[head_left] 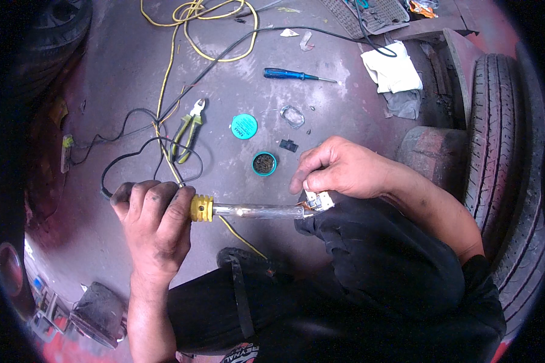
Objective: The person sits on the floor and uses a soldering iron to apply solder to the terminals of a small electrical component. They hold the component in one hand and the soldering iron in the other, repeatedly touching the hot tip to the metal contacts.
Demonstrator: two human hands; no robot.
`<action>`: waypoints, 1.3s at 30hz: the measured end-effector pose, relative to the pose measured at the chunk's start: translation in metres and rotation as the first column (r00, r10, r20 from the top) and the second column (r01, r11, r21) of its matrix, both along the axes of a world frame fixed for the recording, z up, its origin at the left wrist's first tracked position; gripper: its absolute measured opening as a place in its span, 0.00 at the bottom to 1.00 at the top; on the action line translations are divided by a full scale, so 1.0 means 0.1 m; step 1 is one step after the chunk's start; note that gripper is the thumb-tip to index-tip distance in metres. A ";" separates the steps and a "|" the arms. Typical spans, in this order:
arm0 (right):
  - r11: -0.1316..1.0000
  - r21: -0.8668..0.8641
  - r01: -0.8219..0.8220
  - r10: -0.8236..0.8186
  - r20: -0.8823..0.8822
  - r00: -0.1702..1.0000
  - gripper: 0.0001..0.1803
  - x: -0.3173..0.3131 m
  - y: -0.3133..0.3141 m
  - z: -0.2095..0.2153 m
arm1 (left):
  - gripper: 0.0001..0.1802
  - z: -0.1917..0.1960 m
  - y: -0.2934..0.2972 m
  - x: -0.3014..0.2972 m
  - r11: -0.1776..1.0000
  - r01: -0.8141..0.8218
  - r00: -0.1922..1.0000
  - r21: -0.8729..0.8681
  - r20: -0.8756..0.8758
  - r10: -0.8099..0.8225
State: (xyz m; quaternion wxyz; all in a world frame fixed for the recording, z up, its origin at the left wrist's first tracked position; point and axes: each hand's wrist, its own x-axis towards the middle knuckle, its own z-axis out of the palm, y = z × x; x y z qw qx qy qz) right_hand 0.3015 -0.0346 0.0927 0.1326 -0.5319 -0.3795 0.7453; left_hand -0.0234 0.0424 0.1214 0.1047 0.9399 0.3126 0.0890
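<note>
My left hand [154, 221] is wrapped round the yellow handle [203, 208] of an inspection lamp with a clear tube [257, 211]. The lamp lies level across my lap. White and metal parts with bits of wire [318, 201] show at its right end, close to my knee. Over that end my right hand [339, 169] is closed in a pinch, thumb tip against the white part; what lies between the fingers is hidden. On the floor just beyond are a small round tin [264, 164] of dark brown stuff, its turquoise lid [244, 126] and a small black plastic piece [289, 146].
Pliers with green handles [188, 132] lie among black and yellow cables [161, 109]. A blue screwdriver [290, 74] and a coil of thin wire [292, 117] rest farther off. Tyres [495, 127] stand at the right, near a white cloth [391, 68]. Another tyre [51, 42] is far left.
</note>
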 end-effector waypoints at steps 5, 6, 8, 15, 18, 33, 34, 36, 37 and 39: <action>1.000 -0.008 -0.006 0.005 -0.024 1.000 0.14 0.01 0.00 0.00 | 0.23 0.01 0.00 0.01 1.000 -0.001 1.000 0.005 0.008 0.001; 1.000 0.001 -0.007 0.008 -0.026 1.000 0.14 0.01 0.00 0.00 | 0.22 0.02 0.00 0.01 1.000 0.000 1.000 0.008 0.007 0.000; 1.000 -0.006 -0.004 0.004 -0.029 1.000 0.14 0.01 0.00 -0.01 | 0.23 0.02 0.00 0.00 1.000 0.001 1.000 0.013 0.002 -0.001; 0.997 0.073 0.014 -0.012 -0.030 0.999 0.15 0.02 -0.05 -0.09 | 0.23 0.04 0.00 0.01 1.000 -0.001 1.000 0.023 -0.009 0.001; 0.997 0.072 0.018 -0.015 -0.031 0.999 0.15 0.02 -0.05 -0.09 | 0.23 0.03 0.01 0.01 1.000 -0.001 1.000 0.026 0.006 0.001; 1.000 0.000 0.023 -0.023 0.019 1.000 0.14 0.00 0.02 0.02 | 0.22 0.07 0.00 0.02 0.999 -0.013 1.000 0.038 -0.004 0.013; 1.000 -0.003 0.023 -0.023 0.022 0.999 0.14 0.00 0.01 0.03 | 0.22 0.06 0.00 0.02 0.999 -0.010 1.000 0.039 -0.003 0.011; 1.000 -0.008 0.019 -0.019 0.021 1.000 0.14 -0.01 0.02 0.01 | 0.22 0.07 0.00 0.02 0.999 -0.008 1.000 0.040 -0.008 0.009; 1.000 -0.005 0.016 -0.016 0.022 1.000 0.14 -0.01 0.02 0.00 | 0.22 0.07 0.00 0.02 0.999 -0.011 1.000 0.040 -0.012 0.011; 1.000 0.002 0.015 -0.015 0.028 0.999 0.14 0.00 0.01 0.00 | 0.22 0.08 -0.01 0.03 0.999 -0.011 1.000 0.040 -0.015 0.012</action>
